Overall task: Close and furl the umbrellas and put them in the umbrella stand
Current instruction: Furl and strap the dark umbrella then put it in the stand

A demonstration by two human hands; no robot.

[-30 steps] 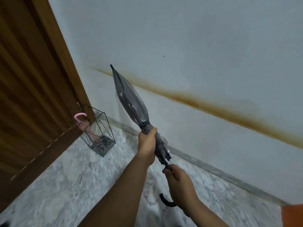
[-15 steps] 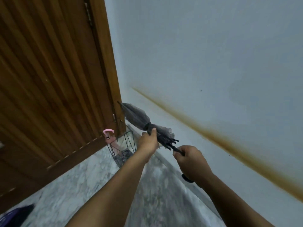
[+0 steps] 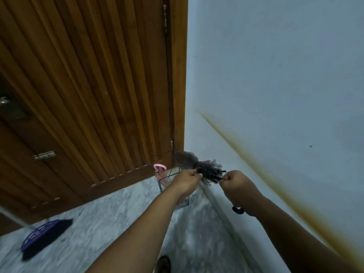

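A furled grey see-through umbrella (image 3: pixel 187 160) points away from me toward the corner, held over the black wire umbrella stand (image 3: pixel 173 175). My left hand (image 3: pixel 186 182) grips it at the strap around the canopy. My right hand (image 3: pixel 239 187) holds the shaft near the handle; the black hooked handle end (image 3: pixel 238 209) sticks out below my wrist. A pink umbrella with a curved handle (image 3: pixel 160 168) stands inside the stand, whose lower part is hidden by my left arm.
A wooden slatted door (image 3: pixel 88 95) fills the left. The pale wall (image 3: pixel 275 75) with a brown stain runs along the right. A purple broom head (image 3: pixel 42 234) lies on the marble floor (image 3: pixel 98 223) at lower left.
The view has swung left and closer to the corner. The umbrella has tipped from pointing up to pointing forward over the stand, both hands still on it.
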